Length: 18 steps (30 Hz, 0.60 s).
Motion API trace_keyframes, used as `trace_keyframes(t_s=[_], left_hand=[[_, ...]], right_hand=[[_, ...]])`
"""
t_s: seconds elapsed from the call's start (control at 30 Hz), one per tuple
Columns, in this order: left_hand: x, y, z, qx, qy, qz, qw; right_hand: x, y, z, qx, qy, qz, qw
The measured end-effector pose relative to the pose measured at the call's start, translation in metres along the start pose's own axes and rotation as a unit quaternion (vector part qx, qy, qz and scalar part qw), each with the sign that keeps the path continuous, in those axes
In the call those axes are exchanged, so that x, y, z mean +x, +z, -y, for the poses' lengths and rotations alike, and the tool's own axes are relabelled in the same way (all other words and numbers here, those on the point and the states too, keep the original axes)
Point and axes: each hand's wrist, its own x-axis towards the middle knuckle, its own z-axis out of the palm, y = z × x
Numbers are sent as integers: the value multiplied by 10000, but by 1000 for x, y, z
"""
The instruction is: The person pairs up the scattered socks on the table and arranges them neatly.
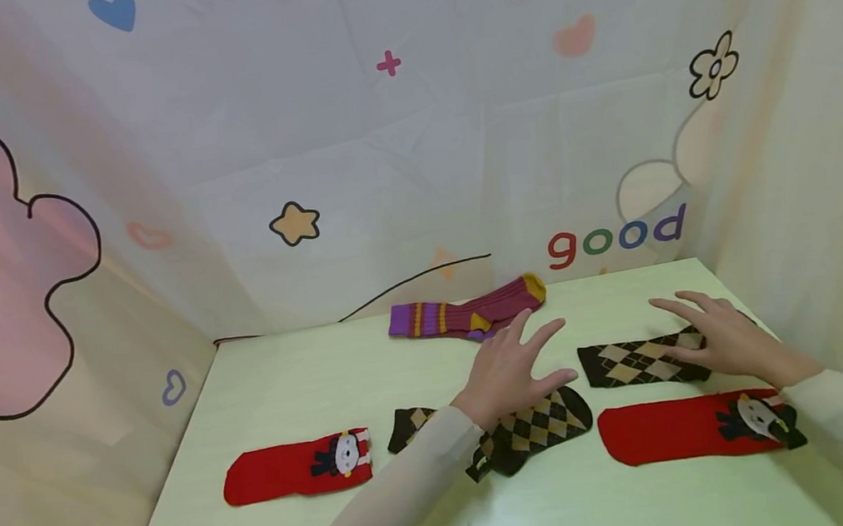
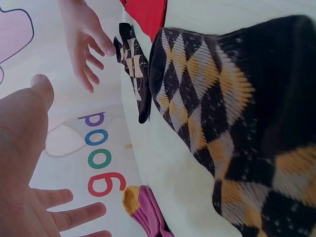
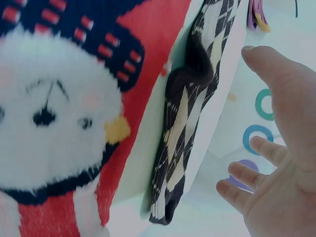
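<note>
My left hand hovers over a black, tan and grey argyle sock in the middle of the table, fingers spread and holding nothing. Close up in the left wrist view, that argyle sock lies apart from the hand. To the right, my right hand is held above a second argyle sock and hides its far end; its fingers are extended. Just in front of that sock lies a red sock with a white animal face, large in the right wrist view. No sock is in either hand.
Another red sock with a similar face lies at the left. At the back edge rests a maroon, purple and yellow sock. A printed curtain hangs behind and on both sides of the pale green table.
</note>
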Motion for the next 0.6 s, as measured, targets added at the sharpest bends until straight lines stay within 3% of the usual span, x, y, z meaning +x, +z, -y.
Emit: trace_keyframes(t_s=[0.27, 0.6], left_hand=[[14, 7, -8, 54, -125, 186, 9997], [27, 14, -13, 269, -229, 354, 9988]], right_hand=[[0, 0, -15, 157, 368, 525, 9978], [-1, -1, -27, 220, 295, 679, 9970]])
